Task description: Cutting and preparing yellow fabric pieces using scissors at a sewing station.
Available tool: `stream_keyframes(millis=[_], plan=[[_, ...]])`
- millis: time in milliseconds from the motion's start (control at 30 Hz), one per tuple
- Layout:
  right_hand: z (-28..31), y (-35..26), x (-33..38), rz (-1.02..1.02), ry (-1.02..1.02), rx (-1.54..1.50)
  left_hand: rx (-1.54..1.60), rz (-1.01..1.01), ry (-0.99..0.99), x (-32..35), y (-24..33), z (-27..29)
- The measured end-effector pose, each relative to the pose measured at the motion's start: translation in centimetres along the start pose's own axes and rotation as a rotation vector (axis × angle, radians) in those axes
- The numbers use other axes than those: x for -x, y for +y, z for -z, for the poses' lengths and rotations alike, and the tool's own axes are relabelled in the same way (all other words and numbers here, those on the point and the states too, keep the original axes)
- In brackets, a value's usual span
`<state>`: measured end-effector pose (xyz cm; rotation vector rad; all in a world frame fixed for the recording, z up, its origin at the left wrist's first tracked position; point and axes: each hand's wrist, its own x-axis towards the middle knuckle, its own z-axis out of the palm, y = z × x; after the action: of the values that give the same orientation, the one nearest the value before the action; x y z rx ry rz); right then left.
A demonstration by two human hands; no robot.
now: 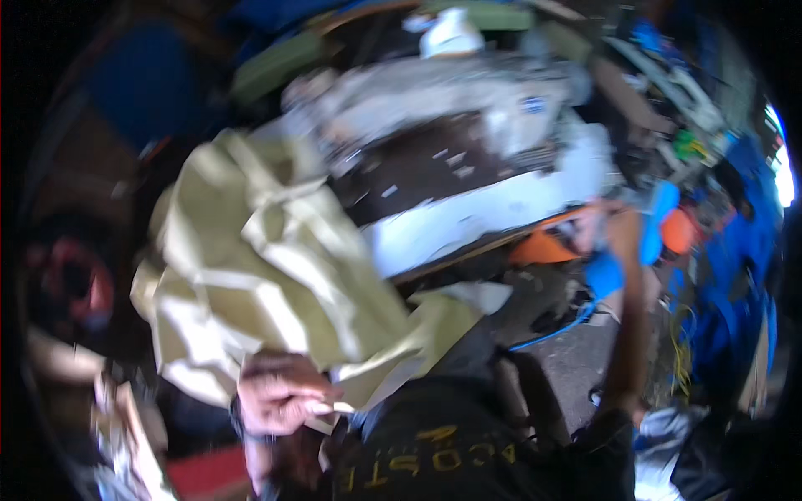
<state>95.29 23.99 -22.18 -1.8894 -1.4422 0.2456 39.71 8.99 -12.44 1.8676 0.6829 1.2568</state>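
A large crumpled piece of khaki fabric [276, 242] hangs over the left side and reaches across my lap. Near its lower edge my left hand [284, 392] is closed, pinching the cloth between thumb and fingers. Out to the right, my right hand [614, 225] is by the front edge of the worktable, close to an orange piece [543, 248] and a blue one [606, 274]. Motion smears its fingers, so I cannot see whether they hold anything. Behind the cloth stands a grey, arched machine [434, 88] that looks like a sewing machine.
A white strip [493, 213] runs along the worktable's front, with small scraps on the dark surface [418, 171] behind it. A white cone-like object [451, 35] stands at the back. Blue material [735, 275], a yellow cord [683, 346] and clutter fill the right side.
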Motion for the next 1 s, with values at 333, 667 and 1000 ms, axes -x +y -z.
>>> stream_keyframes(millis=[333,667,1000], plan=[[0.0,6.0,-13.4,0.192,-0.122,0.504,-0.468,0.086,0.333,0.8,6.1,7.5],[-15.1,-16.8,13.6,0.366,-1.193,-0.046,-1.205,0.639,-0.217,-9.9,-13.7,14.9],[-21.1,-23.8,21.4,0.423,-1.028,-0.746,-1.411,0.666,-0.026,-2.5,-19.6,29.1]])
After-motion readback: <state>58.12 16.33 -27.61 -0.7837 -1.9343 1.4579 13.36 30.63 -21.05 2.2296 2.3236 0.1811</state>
